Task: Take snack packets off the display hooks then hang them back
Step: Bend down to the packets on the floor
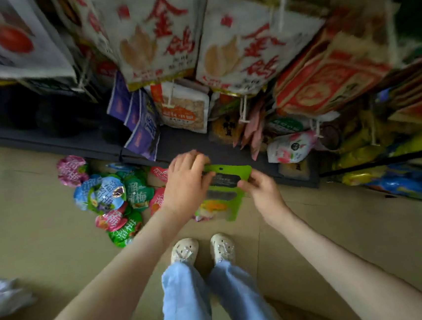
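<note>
My left hand (185, 185) grips the top left edge of the green snack packet (229, 189), fingers curled over it. I read the packet as held above the floor (43, 227), below the hanging display packets (156, 36). My right hand (262, 192) pinches its right edge.

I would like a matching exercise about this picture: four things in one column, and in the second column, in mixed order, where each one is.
1. green packet
2. round packets
3. purple packets
4. white shoes

A. hanging on the display
B. held by the left hand and right hand
C. heaped on the floor
D. on the person's feet

Pairs: 1-B, 2-C, 3-A, 4-D
</note>
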Motion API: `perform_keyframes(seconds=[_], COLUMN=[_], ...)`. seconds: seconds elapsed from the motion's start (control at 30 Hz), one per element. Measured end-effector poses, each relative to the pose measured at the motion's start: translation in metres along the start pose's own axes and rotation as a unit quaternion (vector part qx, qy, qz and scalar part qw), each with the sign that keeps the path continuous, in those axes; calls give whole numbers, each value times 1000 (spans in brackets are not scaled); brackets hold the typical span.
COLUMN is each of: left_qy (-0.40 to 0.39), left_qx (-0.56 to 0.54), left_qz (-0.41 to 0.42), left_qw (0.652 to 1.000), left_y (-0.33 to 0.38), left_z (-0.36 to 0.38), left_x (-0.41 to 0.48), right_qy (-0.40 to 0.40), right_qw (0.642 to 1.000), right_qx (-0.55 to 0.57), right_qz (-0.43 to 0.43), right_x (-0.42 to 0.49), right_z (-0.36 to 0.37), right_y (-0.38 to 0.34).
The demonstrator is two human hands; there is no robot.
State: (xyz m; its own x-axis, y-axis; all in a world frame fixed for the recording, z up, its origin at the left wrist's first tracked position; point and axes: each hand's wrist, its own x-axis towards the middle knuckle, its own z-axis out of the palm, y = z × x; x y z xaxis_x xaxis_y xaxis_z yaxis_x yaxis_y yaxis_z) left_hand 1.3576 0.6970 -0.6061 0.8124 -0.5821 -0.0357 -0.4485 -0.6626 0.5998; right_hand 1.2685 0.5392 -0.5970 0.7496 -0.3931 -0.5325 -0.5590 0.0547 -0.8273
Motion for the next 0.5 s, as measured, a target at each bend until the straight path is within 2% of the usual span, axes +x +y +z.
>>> perform_keyframes(seconds=[0.13,0.23,0.3,0.4,0.5], left_qy=[-64,-82,-95,-73,-56], left_qx=[-61,-52,-27,1,33], left_qz=[26,79,118,175,214], left_qw=[996,992,988,982,975], left_y=[83,142,182,242,300], left_z=[-105,-147,-165,-183,-191], left_x=[-6,-13,-10,1,17], right_qy=[-8,26,45,149,278], right_qw=[994,956,927,885,852], right_qx=[-96,-262,-327,-388,-379], right_qz=[-44,-126,-179,-208,-228], right_x=[-82,-130,-152,-177,-190], right_z=[-30,-61,-79,-108,-149], right_y=[-105,-159,-187,-214,-231])
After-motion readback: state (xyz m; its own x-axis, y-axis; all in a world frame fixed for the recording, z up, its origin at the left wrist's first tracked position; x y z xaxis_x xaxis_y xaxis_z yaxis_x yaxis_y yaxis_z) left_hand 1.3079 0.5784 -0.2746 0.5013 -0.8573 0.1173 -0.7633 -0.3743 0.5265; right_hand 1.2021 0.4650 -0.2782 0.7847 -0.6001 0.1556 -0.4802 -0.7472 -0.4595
